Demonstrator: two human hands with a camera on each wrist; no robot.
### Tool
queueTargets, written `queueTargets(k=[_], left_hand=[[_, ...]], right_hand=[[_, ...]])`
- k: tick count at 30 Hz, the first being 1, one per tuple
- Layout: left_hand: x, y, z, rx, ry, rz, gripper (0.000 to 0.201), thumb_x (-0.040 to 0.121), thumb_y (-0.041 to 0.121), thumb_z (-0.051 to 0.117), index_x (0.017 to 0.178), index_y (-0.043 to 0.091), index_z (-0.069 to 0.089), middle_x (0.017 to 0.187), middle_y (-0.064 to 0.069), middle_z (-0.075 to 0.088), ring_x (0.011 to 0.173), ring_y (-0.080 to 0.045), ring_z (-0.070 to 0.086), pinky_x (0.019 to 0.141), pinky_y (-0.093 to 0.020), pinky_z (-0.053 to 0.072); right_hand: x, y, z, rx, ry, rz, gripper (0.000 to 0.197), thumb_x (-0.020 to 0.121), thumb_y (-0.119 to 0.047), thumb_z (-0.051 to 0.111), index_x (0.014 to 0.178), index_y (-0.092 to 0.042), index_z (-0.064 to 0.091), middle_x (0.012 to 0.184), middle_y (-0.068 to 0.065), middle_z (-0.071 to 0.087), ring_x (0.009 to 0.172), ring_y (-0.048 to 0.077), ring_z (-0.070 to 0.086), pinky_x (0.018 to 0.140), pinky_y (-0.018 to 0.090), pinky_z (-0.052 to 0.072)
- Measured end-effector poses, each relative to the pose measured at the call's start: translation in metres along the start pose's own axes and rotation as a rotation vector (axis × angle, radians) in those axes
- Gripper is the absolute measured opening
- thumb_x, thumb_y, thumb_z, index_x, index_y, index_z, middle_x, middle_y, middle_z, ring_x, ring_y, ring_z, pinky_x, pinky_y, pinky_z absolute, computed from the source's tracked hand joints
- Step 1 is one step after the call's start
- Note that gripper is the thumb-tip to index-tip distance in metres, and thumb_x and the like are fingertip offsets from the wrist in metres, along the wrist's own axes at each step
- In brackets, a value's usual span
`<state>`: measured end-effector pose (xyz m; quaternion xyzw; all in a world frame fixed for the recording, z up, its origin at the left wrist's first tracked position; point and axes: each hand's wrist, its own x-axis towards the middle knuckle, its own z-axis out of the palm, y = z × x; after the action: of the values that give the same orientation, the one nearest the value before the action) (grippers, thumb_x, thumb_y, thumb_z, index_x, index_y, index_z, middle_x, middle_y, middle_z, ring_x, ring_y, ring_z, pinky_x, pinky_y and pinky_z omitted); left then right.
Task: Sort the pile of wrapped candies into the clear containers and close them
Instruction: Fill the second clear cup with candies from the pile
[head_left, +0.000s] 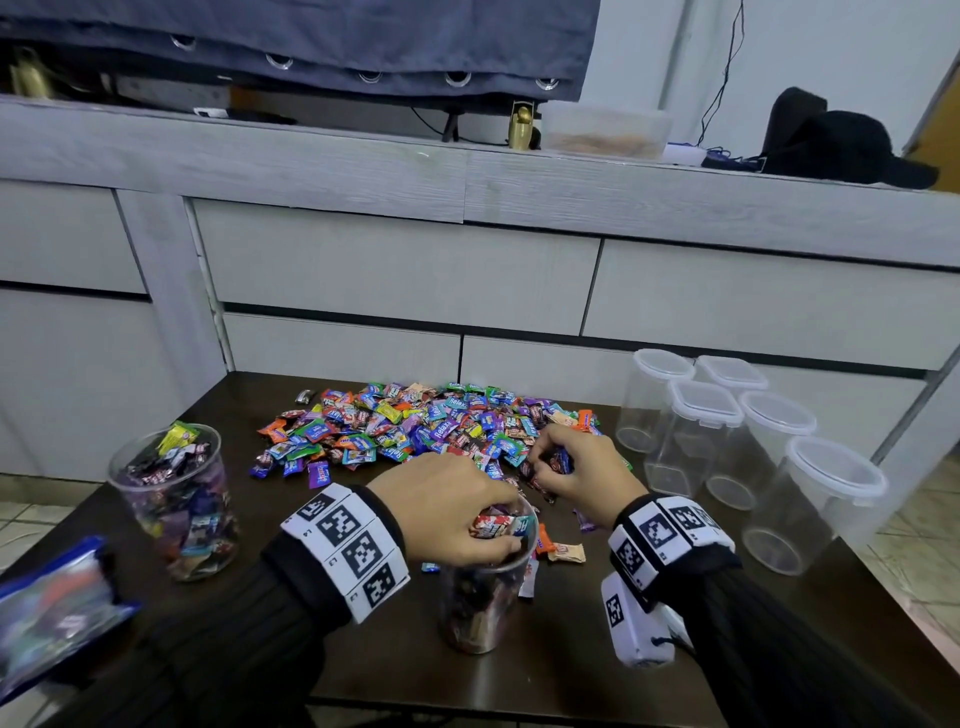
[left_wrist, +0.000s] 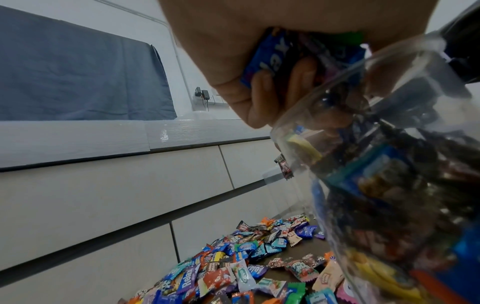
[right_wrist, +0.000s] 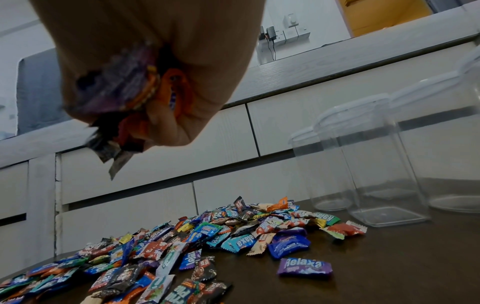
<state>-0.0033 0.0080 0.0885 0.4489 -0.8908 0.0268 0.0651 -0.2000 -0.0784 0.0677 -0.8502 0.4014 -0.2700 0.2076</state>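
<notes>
On the dark brown wooden table (head_left: 597, 670) the wide pile of colourful wrapped candies (head_left: 415, 426) lies behind the near clear round plastic container (head_left: 483, 597). The left hand (head_left: 447, 504), fingers curled round several candies, sits at its mouth and should loosen well inside the rim. The right hand (head_left: 576, 467) clutches another bunch just above the pile, and should wait its turn.

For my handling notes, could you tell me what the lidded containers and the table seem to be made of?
Lidded containers: clear, probably rigid plastic; the cabinet shows through the walls, and the lids look frosted white. Table: dark brown with a wood-grain look, wood or laminate, with a slight sheen.
</notes>
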Motion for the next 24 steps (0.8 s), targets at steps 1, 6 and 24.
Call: queueTargets(k=[1,6,24], left_hand=[[0.0,-0.001,0.001,0.005,0.006,0.0,0.045,0.091,0.058,0.045,0.123,0.03,0.059,0.092,0.001,0.07,0.082,-0.019,0.063,0.07,-0.036,0.052],[0.003,-0.002,0.008,0.057,0.064,0.005,0.047,0.091,0.06,0.041,0.116,0.027,0.062,0.097,0.005,0.059,0.083,-0.017,0.059,0.06,-0.029,0.04],[0.009,0.015,0.017,-0.39,0.29,-0.161,0.019,0.089,0.041,0.061,0.078,0.029,0.052,0.07,0.012,0.05,0.067,-0.006,0.049,0.064,-0.024,0.043]], right_hand=[[0.0,0.0,0.0,-0.004,-0.002,0.002,0.007,0.085,-0.01,0.061,0.086,-0.017,0.062,0.087,-0.006,0.065,0.082,0.006,0.059,0.069,0.007,0.04],[0.001,0.002,0.002,-0.011,-0.002,0.013,0.006,0.084,-0.01,0.061,0.087,-0.016,0.063,0.086,-0.005,0.066,0.079,0.006,0.059,0.067,0.008,0.04],[-0.001,0.003,0.0,-0.013,0.008,-0.002,0.014,0.082,-0.005,0.062,0.083,-0.019,0.06,0.078,-0.008,0.062,0.066,-0.013,0.053,0.062,0.004,0.037]])
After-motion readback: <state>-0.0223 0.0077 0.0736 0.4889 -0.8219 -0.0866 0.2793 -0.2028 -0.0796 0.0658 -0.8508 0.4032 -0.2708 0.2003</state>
